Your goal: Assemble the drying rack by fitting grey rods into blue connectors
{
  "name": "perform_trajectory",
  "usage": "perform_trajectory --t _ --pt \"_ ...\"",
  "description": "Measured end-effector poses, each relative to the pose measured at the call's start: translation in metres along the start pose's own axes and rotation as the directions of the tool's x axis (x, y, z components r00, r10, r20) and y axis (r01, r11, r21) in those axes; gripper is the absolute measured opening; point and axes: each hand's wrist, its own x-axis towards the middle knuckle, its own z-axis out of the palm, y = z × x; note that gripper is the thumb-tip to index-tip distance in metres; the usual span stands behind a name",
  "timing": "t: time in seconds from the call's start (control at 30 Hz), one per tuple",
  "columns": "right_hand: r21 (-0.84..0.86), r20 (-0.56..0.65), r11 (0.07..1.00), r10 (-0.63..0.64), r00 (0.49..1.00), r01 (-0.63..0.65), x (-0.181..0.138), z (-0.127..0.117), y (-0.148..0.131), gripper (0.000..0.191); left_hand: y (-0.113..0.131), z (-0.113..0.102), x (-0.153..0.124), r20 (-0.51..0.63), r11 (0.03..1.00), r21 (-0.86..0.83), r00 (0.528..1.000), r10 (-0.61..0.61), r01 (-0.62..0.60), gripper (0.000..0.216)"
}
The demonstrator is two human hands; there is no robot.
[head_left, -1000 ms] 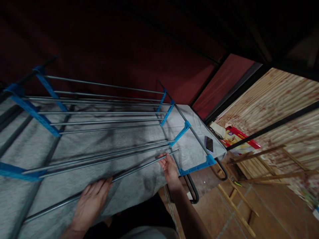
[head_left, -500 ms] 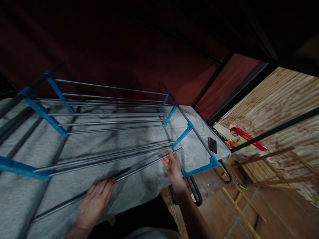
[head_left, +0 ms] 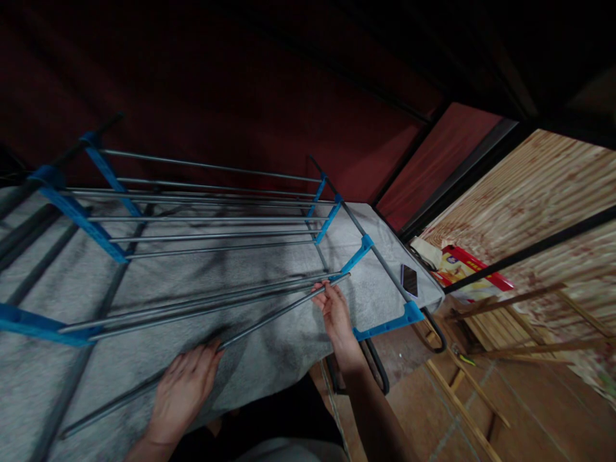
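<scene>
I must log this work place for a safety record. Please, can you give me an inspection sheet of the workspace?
Surface: grey cloth, wrinkled near the front edge.
Job's things: loose rod lies slanted beside the rack of metal rods and blue brackets.
Clutter: phone near the right edge.
Grippers: left hand lies flat on the loose rod; right hand pinches its right end.
Cables: nothing seen.
Surroundings: red box, wooden slats on the floor.

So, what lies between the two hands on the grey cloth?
In the head view, one loose metal rod runs from the left hand to the right hand, over the grey cloth.
</scene>
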Motion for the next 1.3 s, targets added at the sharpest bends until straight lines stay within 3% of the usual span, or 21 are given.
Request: perform_trajectory --t 0.27,0.47,0.87,1.3 --pt "0.05 -0.008 0.999 0.007 1.0 -0.006 0.009 0.009 -0.008 0.023 0.003 -0.001 0.007 -0.001 1.0 -0.004 1.0 0.0 0.0 0.028" --pt "0.044 0.022 0.999 -0.013 1.0 0.012 0.016 0.009 -0.013 0.019 0.004 -0.002 0.012 0.062 1.0 -0.029 0.998 -0.007 0.008 0.029" --pt "-0.013 0.022 0.999 -0.029 0.999 0.029 0.031 0.014 -0.02 0.017 0.008 -0.005 0.026 0.051 0.995 -0.044 0.995 -0.082 0.084 0.031" --pt "0.009 0.001 1.0 -0.022 1.0 0.022 0.032 0.013 -0.024 0.012 0.006 -0.012 0.042 0.017 0.998 -0.03 0.998 -0.061 0.062 0.026"
